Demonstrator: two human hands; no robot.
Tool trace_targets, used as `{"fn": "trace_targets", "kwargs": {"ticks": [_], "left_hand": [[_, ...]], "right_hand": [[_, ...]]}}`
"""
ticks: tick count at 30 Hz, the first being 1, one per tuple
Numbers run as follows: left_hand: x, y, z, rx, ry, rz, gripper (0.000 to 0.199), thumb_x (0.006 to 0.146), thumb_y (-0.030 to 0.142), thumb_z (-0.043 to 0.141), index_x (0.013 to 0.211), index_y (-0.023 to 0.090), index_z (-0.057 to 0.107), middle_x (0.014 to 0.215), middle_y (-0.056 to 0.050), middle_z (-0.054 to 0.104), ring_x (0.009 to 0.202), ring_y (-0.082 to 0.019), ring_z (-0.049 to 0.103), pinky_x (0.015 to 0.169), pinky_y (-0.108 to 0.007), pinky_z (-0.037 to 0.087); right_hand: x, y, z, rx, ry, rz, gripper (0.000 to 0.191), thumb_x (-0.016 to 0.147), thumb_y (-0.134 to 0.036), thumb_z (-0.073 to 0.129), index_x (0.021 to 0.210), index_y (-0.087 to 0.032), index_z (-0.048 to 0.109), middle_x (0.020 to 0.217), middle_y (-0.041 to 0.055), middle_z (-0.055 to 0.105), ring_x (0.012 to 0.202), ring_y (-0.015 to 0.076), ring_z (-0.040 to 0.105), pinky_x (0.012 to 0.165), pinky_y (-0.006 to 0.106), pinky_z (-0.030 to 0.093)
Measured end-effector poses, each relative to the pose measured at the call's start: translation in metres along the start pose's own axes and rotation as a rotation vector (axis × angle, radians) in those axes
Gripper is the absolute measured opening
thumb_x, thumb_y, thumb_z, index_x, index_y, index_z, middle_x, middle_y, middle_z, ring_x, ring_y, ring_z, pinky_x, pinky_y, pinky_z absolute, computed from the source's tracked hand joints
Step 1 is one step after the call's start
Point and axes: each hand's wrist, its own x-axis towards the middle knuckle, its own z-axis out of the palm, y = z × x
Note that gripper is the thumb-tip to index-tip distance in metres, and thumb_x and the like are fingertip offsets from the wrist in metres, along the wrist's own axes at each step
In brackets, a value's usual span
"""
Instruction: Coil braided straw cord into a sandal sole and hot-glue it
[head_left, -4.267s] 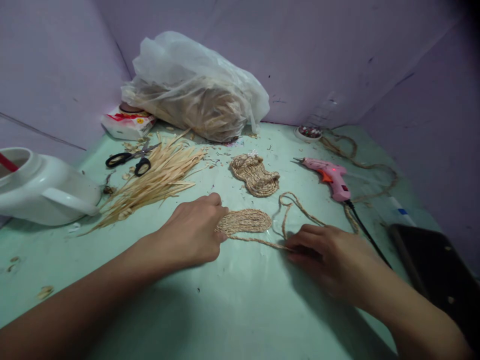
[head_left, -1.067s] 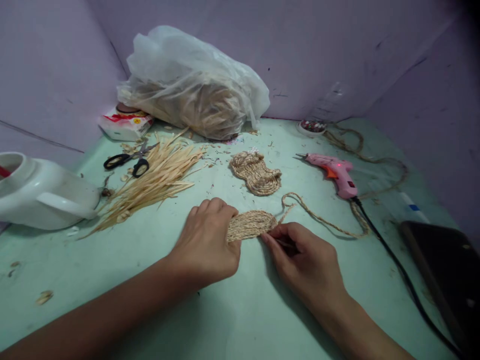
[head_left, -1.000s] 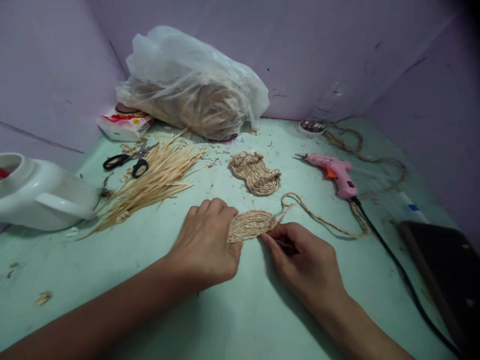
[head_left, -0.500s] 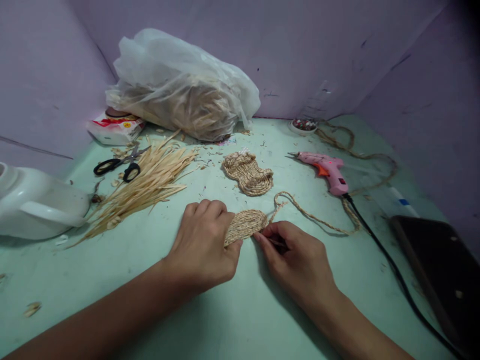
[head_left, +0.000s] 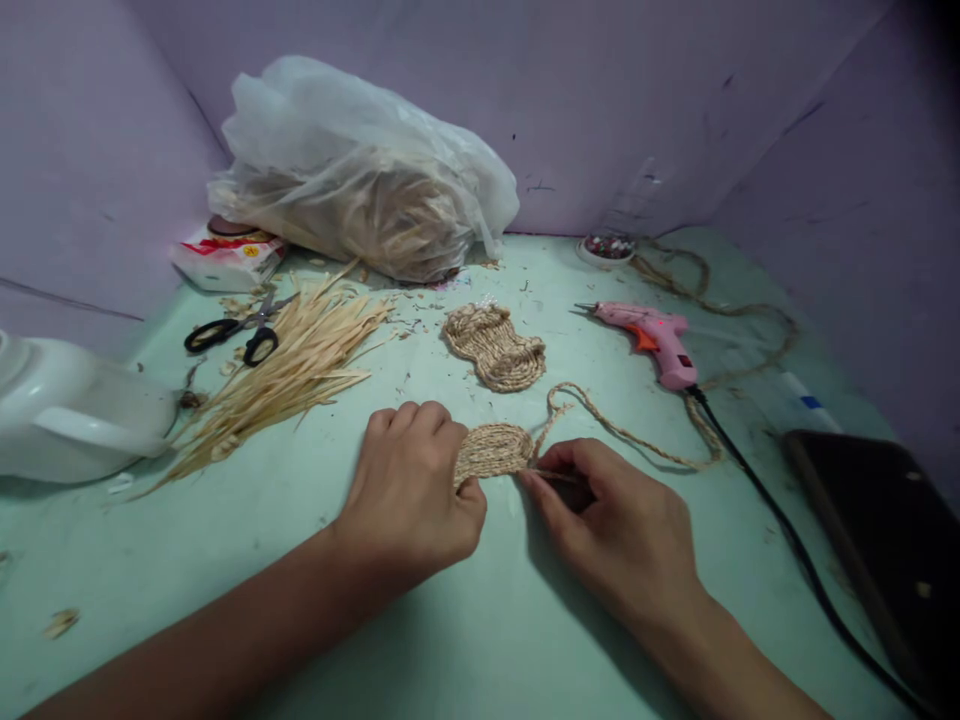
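A flat oval piece of coiled straw rope (head_left: 496, 449) lies on the table under my left hand (head_left: 412, 480), which grips its left end with the thumb below the near edge. At the oval's right end, my right hand (head_left: 615, 520) pinches a thin strand between thumb and fingertips. From that same end, loose twisted rope (head_left: 600, 420) curves away to the right. Just beyond sits a second woven straw piece (head_left: 499, 348), narrower at its waist, with something clear and shiny on its far edge. The left end of the oval is hidden by my left hand.
A pink glue gun (head_left: 652, 340) with a black cord (head_left: 780, 515) lies right, near a dark phone-like slab (head_left: 877, 540). Left are straw strips (head_left: 292, 360), black-handled scissors (head_left: 240, 327) and a white jug (head_left: 82, 410). Behind stand a plastic bag (head_left: 367, 180) and a bead dish (head_left: 606, 250).
My right hand has shifted slightly right, drawing the pinched strand a little away from the oval. My left hand keeps its grip, and the oval has turned slightly.
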Motion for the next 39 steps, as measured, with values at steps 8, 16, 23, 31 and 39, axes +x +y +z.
{"fn": "trace_targets", "kwargs": {"ticks": [8, 16, 23, 31, 39], "left_hand": [[0.003, -0.003, -0.004, -0.008, -0.026, 0.010, 0.025, 0.071, 0.029, 0.055, 0.090, 0.017, 0.065, 0.091, -0.007, 0.063, 0.091, -0.026, 0.055, 0.082, -0.044, 0.038], [0.006, -0.003, -0.003, 0.031, -0.005, 0.073, 0.024, 0.076, 0.036, 0.056, 0.086, 0.017, 0.066, 0.090, -0.008, 0.064, 0.089, -0.026, 0.055, 0.082, -0.045, 0.036], [0.008, -0.004, -0.006, 0.023, -0.026, 0.093, 0.021, 0.074, 0.033, 0.056, 0.081, 0.018, 0.067, 0.089, -0.007, 0.065, 0.087, -0.025, 0.056, 0.082, -0.045, 0.037], [0.008, -0.004, -0.002, 0.013, -0.002, 0.092, 0.020, 0.073, 0.030, 0.054, 0.080, 0.017, 0.068, 0.088, -0.006, 0.065, 0.087, -0.024, 0.056, 0.083, -0.044, 0.037], [0.007, -0.004, -0.005, -0.005, -0.024, 0.080, 0.020, 0.073, 0.029, 0.054, 0.082, 0.017, 0.068, 0.090, -0.006, 0.064, 0.088, -0.024, 0.056, 0.082, -0.043, 0.038]], "right_hand": [[0.004, 0.003, -0.004, -0.016, -0.042, 0.032, 0.013, 0.074, -0.035, 0.063, 0.069, -0.023, 0.062, 0.063, -0.0045, 0.066, 0.056, 0.0147, 0.061, 0.049, 0.024, 0.036], [0.006, 0.002, -0.004, -0.027, -0.043, 0.017, 0.013, 0.075, -0.034, 0.062, 0.069, -0.022, 0.062, 0.064, -0.0024, 0.066, 0.055, 0.0151, 0.060, 0.048, 0.024, 0.036], [0.004, 0.002, -0.005, -0.048, -0.041, -0.006, 0.013, 0.076, -0.034, 0.061, 0.070, -0.022, 0.062, 0.063, -0.0016, 0.066, 0.055, 0.0149, 0.060, 0.047, 0.024, 0.034], [0.005, 0.001, -0.004, -0.070, -0.033, -0.012, 0.013, 0.076, -0.034, 0.062, 0.070, -0.023, 0.061, 0.063, -0.0023, 0.066, 0.054, 0.0153, 0.060, 0.047, 0.025, 0.034], [0.011, 0.005, -0.025, -0.056, -0.105, -0.225, 0.015, 0.077, -0.027, 0.058, 0.091, -0.022, 0.061, 0.090, 0.0048, 0.067, 0.075, 0.0200, 0.062, 0.058, 0.030, 0.045]]}}
